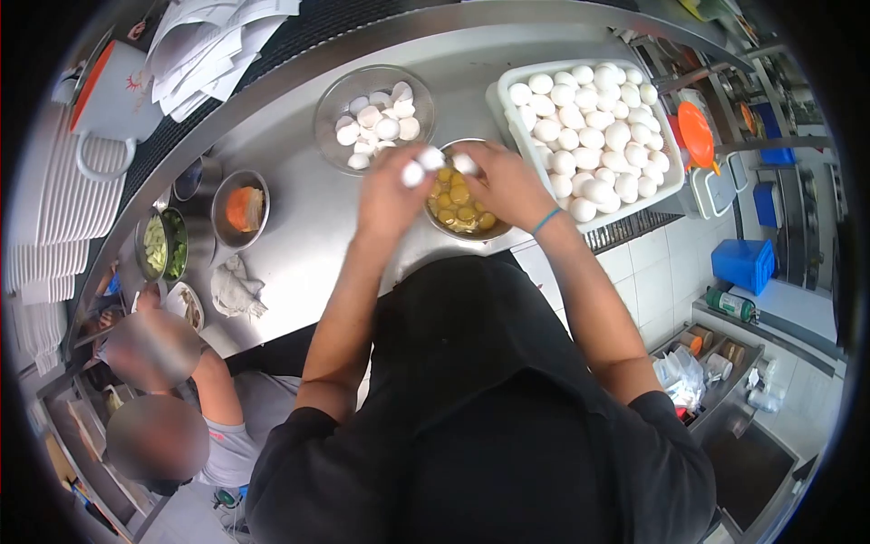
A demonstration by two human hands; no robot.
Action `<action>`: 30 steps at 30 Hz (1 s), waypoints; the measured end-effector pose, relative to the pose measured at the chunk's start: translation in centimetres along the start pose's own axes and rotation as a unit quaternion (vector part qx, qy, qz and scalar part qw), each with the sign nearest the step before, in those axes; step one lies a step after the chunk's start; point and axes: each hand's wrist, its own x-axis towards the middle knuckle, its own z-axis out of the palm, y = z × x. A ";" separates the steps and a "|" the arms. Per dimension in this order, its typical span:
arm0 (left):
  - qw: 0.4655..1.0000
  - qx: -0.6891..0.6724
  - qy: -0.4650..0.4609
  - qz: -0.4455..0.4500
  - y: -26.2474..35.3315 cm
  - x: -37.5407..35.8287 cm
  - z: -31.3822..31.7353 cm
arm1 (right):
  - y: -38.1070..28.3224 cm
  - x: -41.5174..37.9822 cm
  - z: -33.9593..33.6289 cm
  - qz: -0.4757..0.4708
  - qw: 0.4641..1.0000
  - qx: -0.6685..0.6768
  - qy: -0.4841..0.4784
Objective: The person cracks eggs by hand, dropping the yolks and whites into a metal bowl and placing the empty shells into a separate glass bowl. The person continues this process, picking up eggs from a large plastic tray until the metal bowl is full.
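Observation:
Both my hands are over a metal bowl [468,238] that holds several raw egg yolks [462,201] in clear egg white. My left hand [388,192], at the bowl's left rim, is closed on white eggshells [413,174]. Just to the right, my right hand [505,184] grips another white piece of eggshell [465,164] above the yolks. Behind my left hand stands a mesh strainer [328,102] with broken shells [370,116] heaped in it. A large white plastic tub [505,113] full of whole white eggs [591,138] sits beyond my right hand.
On the steel counter [304,195] to the left are a bowl of orange food [244,208], pans of chopped greens [156,247] and a crumpled cloth [237,288]. Another person [222,435] works at lower left. Stacked plates [68,208] and a mug [111,95] stand farther left.

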 end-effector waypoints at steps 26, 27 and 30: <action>0.983 -0.123 -0.085 -0.110 1.2 -1.0 0.5 | 6.8 -3.0 -6.0 0.077 0.968 -0.174 0.165; 0.986 -0.121 -0.075 -0.086 1.3 -1.2 1.2 | 4.7 -2.7 -6.4 0.048 0.973 -0.119 0.192; 0.983 -0.131 -0.098 -0.087 2.2 -1.1 1.5 | -1.0 -2.5 -6.3 -0.058 0.952 0.021 0.301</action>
